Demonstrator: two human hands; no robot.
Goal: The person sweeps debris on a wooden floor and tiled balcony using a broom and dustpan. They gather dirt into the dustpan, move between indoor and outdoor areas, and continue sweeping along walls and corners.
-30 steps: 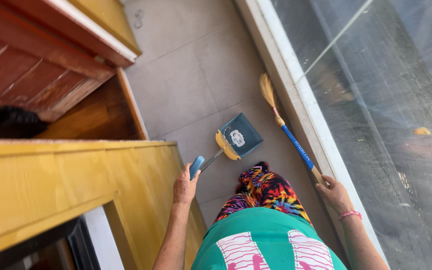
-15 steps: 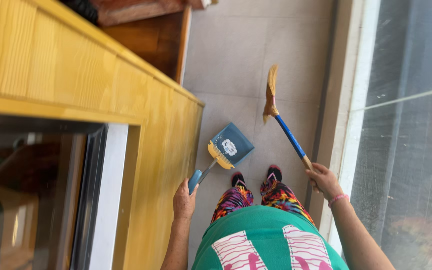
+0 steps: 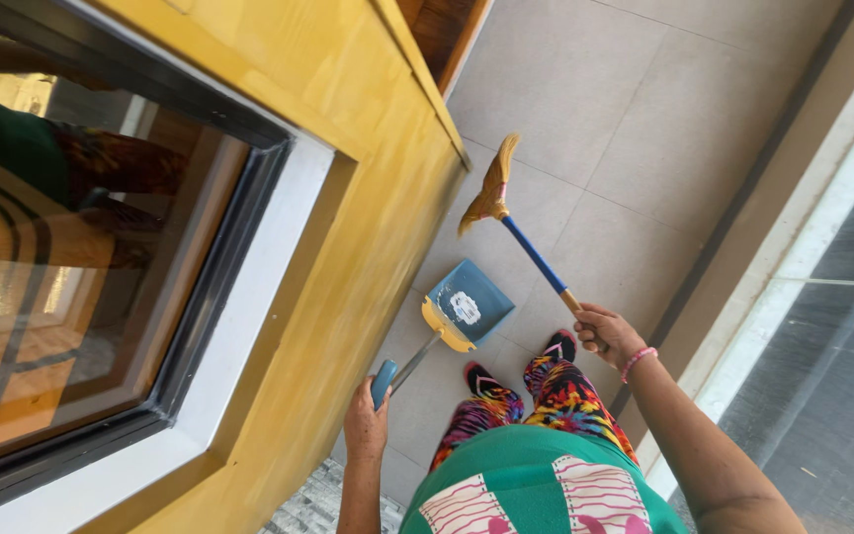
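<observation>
The person's left hand [image 3: 366,423] grips the light, rigid blue dustpan [image 3: 469,305] by its long handle above the tiled floor [image 3: 595,89], while the right hand [image 3: 605,334] clasps the broom [image 3: 516,232], its stick stiff, its bristles soft

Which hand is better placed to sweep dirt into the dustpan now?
Right hand: it grips the broom, bristles just beyond the dustpan. Left hand holds the pan's handle.
</observation>
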